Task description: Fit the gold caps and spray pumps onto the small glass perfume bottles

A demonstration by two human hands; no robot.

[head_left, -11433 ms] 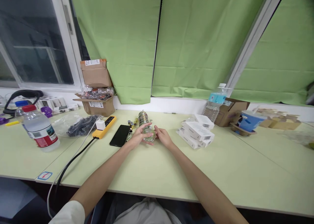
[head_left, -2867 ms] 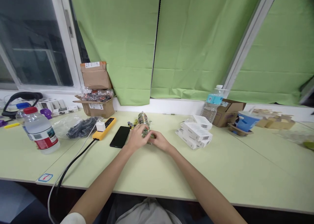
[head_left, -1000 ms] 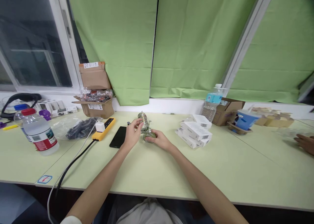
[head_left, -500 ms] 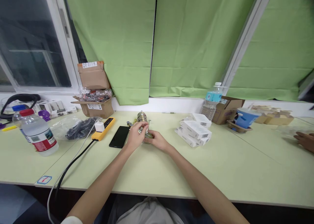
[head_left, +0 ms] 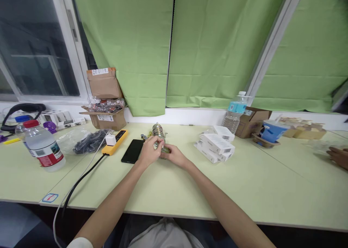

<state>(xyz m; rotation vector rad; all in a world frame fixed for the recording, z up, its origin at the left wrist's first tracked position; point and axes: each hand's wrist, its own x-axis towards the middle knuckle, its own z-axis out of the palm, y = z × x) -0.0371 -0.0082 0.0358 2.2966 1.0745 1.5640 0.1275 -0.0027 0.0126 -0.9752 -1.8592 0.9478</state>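
Both my hands meet at the middle of the table, close to a shiny, ribbed, gold-and-silver cylinder that looks like stacked rings. My left hand is closed in a pinch in front of it; what sits between the fingertips is too small to make out. With thumb and fingers, my right hand grips a small greenish, see-through piece, partly covered by the fingers. Some small metal parts lie just behind my left hand. Left of that hand rests a black smartphone.
A yellow power strip with cables lies left, near bottles and an open carton. To the right are stacked white boxes, a water bottle and a blue cup. Another person's hand shows at the right edge.
Both hands stay almost in place, with only a slight shift of the fingers. The whole view has moved marginally.
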